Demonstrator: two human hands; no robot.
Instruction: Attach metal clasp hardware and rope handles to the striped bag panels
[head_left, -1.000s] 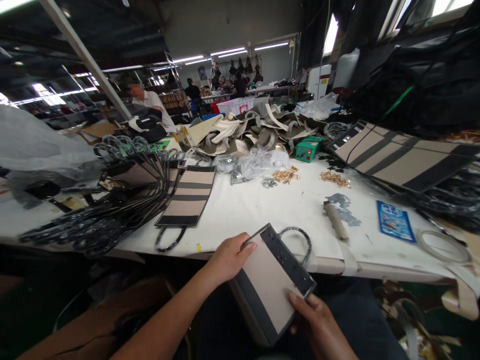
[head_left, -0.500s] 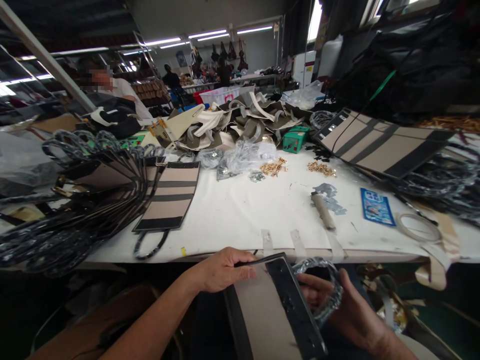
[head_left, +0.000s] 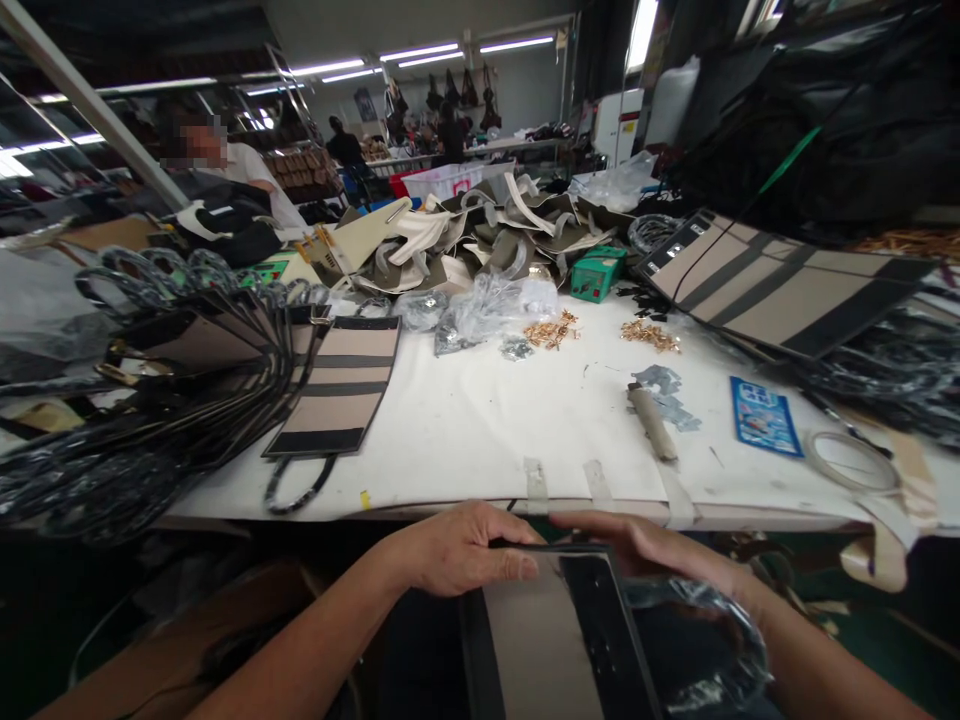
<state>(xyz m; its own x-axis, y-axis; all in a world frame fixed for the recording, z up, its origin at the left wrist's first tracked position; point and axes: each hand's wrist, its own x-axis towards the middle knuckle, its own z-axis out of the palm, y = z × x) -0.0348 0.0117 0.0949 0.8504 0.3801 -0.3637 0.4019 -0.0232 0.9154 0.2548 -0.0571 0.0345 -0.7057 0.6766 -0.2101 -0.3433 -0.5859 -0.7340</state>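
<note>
A beige-and-black bag panel (head_left: 532, 630) is held low in front of me, below the table's front edge. My left hand (head_left: 472, 550) pinches its upper left edge, thumb on the beige face and fingers behind. My right hand (head_left: 637, 540) is at the panel's top right corner, fingers stretched out along the top edge and partly hidden behind it. A plastic-wrapped loop handle (head_left: 739, 635) sticks out from the panel's right side, beneath my right forearm.
On the white table (head_left: 480, 430), a stack of similar panels (head_left: 337, 385) lies left. Gold-coloured metal pieces (head_left: 551, 330), a green box (head_left: 596, 272), a grey roll (head_left: 651, 420), a blue packet (head_left: 765, 415) and a tape roll (head_left: 851, 460) lie around. More panels (head_left: 780, 280) are at right.
My right hand has left the inside of the loop handle and moved up and left to the panel's top edge. The handle now swings out lower and further right. My left hand keeps its hold.
</note>
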